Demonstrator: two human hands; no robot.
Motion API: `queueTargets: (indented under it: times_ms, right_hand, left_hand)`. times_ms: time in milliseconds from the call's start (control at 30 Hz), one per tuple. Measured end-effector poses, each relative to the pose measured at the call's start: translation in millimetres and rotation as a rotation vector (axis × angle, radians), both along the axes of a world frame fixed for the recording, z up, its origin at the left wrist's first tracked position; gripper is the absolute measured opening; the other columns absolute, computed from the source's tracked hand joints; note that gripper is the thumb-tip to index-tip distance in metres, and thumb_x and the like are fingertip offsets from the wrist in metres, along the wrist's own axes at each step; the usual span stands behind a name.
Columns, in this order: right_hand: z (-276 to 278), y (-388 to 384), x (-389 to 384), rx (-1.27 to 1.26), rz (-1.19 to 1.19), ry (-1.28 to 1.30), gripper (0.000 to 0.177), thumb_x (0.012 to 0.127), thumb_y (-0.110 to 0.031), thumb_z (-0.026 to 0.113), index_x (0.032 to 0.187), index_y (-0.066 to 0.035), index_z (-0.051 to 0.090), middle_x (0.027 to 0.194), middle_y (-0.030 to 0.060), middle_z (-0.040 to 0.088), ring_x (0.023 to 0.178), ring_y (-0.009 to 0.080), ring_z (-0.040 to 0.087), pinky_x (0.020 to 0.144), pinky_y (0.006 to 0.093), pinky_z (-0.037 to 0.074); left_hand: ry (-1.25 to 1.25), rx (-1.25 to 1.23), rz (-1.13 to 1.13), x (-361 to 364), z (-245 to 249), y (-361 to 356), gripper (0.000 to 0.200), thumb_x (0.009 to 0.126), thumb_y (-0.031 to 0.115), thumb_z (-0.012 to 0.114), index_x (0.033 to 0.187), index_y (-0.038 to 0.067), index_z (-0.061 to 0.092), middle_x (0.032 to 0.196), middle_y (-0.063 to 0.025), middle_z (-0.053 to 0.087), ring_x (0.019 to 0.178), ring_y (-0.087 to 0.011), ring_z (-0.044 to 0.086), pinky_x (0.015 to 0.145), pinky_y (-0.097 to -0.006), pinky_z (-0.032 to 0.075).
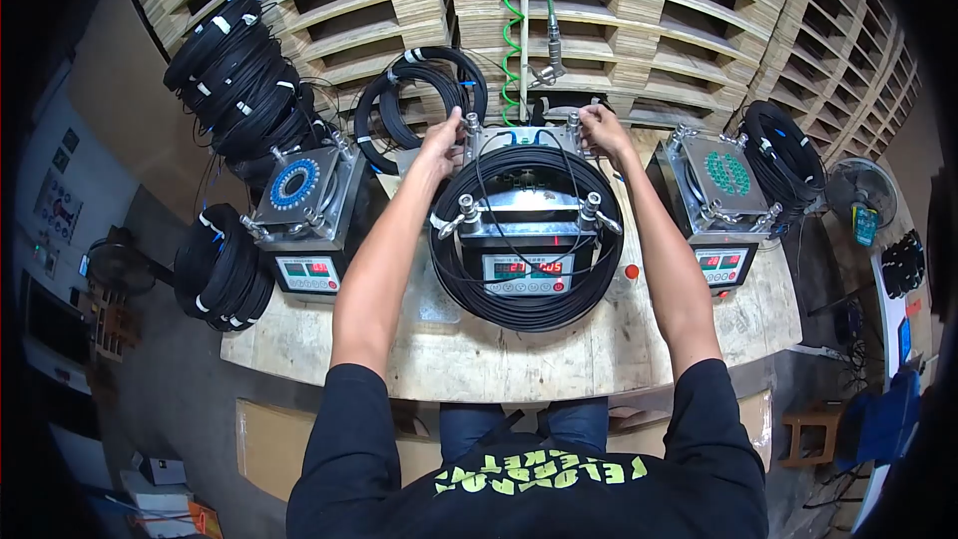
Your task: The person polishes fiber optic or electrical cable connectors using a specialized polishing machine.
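- Stacked beyond the left hand [444, 147] and right hand [605, 130], wooden pallets [479, 30].
- Strung between the hands but farther off, a coiled green hose [514, 28] near a metal fitting [555, 45].
- Piled left of the left hand, black cable coils [232, 75] bound with white ties.
- Also to its left, a boxy machine [302, 208] bearing a blue-studded ring.
- Right of the right hand, a green-studded machine [715, 195].
- Well apart, far right of the hands, a caged fan [864, 195] and, lower, a brown stool [810, 436].
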State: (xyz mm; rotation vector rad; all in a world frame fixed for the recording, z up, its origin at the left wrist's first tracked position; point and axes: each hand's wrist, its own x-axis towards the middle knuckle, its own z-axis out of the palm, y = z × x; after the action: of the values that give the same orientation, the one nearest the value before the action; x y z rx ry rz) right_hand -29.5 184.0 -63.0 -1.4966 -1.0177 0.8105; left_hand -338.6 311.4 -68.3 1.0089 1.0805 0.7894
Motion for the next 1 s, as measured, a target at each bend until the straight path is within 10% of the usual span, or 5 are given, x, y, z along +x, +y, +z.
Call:
queueTargets:
  times_ms: [267, 433, 567, 767, 1000]
  right_hand:
    - [-15, 7, 1, 0.150, -0.111, -0.202, 0.031, 0.098, -0.030, 0.066, 0.109, -0.001, 0.066, 0.076, 0.0066, 0.066, 0.053, 0.0112, 0.060, 0.045, 0.0298, 0.048]
    - [-20, 3, 3, 0.041, -0.081, -0.562, 0.058, 0.104, -0.043, 0.045, 0.143, -0.001, 0.047, 0.137, 0.0286, 0.056, 0.129, 0.0421, 0.054, 0.108, 0.0415, 0.042]
    - [5, -28, -23, 0.097, -0.050, -0.449, 0.062, 0.104, -0.045, 0.044, 0.148, -0.001, 0.041, 0.142, 0.0288, 0.052, 0.131, 0.0412, 0.053, 0.110, 0.0411, 0.040]
    - [21, -45, -57, 0.247, 0.005, -0.414, 0.069, 0.105, -0.054, 0.036, 0.147, 0.000, 0.041, 0.141, 0.0282, 0.053, 0.134, 0.0399, 0.050, 0.111, 0.0387, 0.038]
    - [17, -51, -60, 0.240, -0.108, -0.444, 0.072, 0.106, -0.056, 0.030, 0.146, 0.002, 0.041, 0.139, 0.0295, 0.055, 0.133, 0.0415, 0.050, 0.111, 0.0406, 0.038]
  left_hand:
    - [0.039, 0.124, 0.025, 5, 4, -14, 0.041, 0.099, 0.055, 0.056, 0.100, 0.016, 0.066, 0.086, -0.0010, 0.059, 0.076, -0.0167, 0.050, 0.054, -0.0370, 0.041]
    - [0.502, 0.597, -0.083, -7, -18, 7, 0.053, 0.101, 0.046, 0.051, 0.138, 0.009, 0.058, 0.116, -0.0216, 0.064, 0.113, -0.0402, 0.061, 0.077, -0.0454, 0.056]
    - [0.586, 0.541, -0.049, -20, 64, -87, 0.062, 0.102, 0.048, 0.046, 0.147, 0.006, 0.044, 0.143, -0.0326, 0.041, 0.114, -0.0366, 0.060, 0.073, -0.0366, 0.058]
    - [0.644, 0.698, -0.008, -5, 52, -84, 0.059, 0.105, 0.044, 0.042, 0.148, 0.004, 0.043, 0.143, -0.0277, 0.048, 0.137, -0.0393, 0.044, 0.110, -0.0442, 0.038]
    - [0.256, 0.715, -0.024, -6, 30, -77, 0.053, 0.106, 0.038, 0.041, 0.141, -0.001, 0.049, 0.130, -0.0264, 0.060, 0.120, -0.0351, 0.059, 0.102, -0.0413, 0.044]
